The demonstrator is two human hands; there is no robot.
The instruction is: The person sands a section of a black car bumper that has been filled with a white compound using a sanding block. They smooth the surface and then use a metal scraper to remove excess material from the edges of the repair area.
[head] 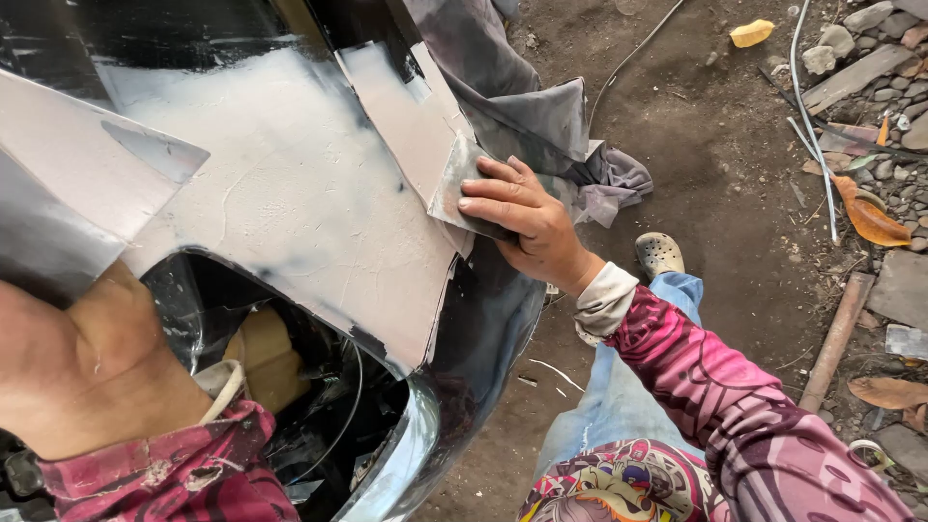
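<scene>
Hands: two. Right hand [527, 222] flat, fingers pressing one sandpaper sheet [459, 188] on one panel [290, 193]; left hand [87, 372] braces panel edge, open.

No package, label, sign or screen shows anywhere around the grey-filled car panel [290, 193] or on the dirt ground beside it.

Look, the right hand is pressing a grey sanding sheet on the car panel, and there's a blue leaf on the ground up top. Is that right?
Not quite. The leaf on the ground is orange, not blue, as the head view shows. The rest holds: the right hand presses a grey sanding sheet on the car panel.
</scene>
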